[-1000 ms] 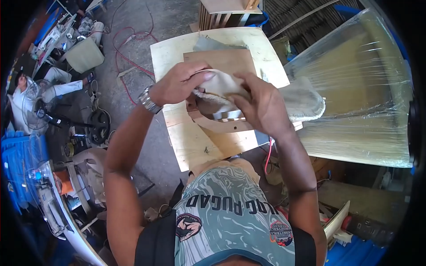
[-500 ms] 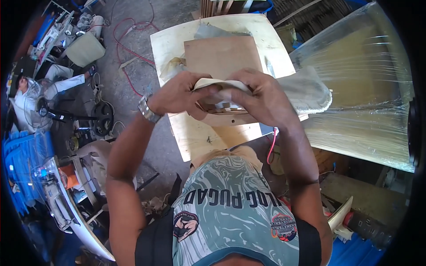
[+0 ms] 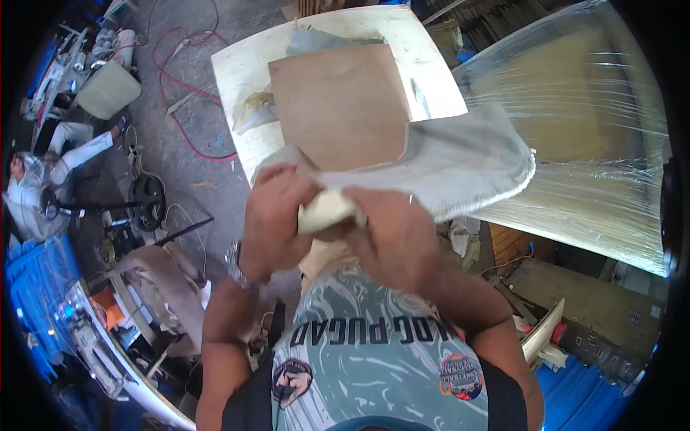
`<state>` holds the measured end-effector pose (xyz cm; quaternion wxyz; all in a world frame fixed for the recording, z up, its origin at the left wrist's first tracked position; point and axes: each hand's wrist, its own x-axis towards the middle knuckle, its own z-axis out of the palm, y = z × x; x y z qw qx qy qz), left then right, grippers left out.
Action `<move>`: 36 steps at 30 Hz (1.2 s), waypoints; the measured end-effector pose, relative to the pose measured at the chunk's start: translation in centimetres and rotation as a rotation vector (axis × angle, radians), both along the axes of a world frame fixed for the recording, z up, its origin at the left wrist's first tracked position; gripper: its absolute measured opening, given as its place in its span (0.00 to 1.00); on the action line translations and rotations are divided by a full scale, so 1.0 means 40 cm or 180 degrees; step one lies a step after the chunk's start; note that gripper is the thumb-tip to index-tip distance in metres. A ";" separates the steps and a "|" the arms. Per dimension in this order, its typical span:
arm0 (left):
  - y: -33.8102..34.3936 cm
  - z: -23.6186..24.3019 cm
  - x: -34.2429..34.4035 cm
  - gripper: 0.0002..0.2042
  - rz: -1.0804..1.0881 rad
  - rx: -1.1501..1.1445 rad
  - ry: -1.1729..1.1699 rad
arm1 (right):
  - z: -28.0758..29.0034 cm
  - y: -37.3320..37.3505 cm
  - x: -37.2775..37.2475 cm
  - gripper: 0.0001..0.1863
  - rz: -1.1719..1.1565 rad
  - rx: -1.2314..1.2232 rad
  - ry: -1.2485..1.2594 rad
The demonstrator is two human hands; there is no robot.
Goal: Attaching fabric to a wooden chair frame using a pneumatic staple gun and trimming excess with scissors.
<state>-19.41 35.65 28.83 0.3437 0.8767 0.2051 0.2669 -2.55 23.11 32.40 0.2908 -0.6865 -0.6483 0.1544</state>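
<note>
My left hand [image 3: 277, 223] and my right hand [image 3: 395, 233] are close together in front of my shirt. Both are closed on a bent cream-coloured piece [image 3: 327, 212], which may be sheet or cloth; blur hides its exact kind. Just beyond them lies a grey fabric piece [image 3: 467, 161] with a rounded, pale fringed edge, reaching out to the right. A flat brown sheet [image 3: 341, 104] rests behind it, on a pale board [image 3: 237, 68]. Where my hands cover the near side, I cannot tell whether the cream piece joins the grey fabric.
A large plastic-wrapped panel [image 3: 553, 108] stands at the right. Red hose [image 3: 172, 108] snakes over the floor on the left. Farther left are a pedestal fan [image 3: 50, 205] and a seated person [image 3: 75, 144]. A clear plastic scrap [image 3: 255, 108] sits on the pale board.
Both hands have come down toward my body with the cream piece. The brown sheet and much more of the grey fabric now show beyond them. My view has shifted slightly.
</note>
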 end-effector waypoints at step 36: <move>-0.093 -0.178 -0.157 0.13 0.0126 0.1252 -0.0090 | -0.231 -0.030 0.016 0.02 0.0963 0.2504 -0.1436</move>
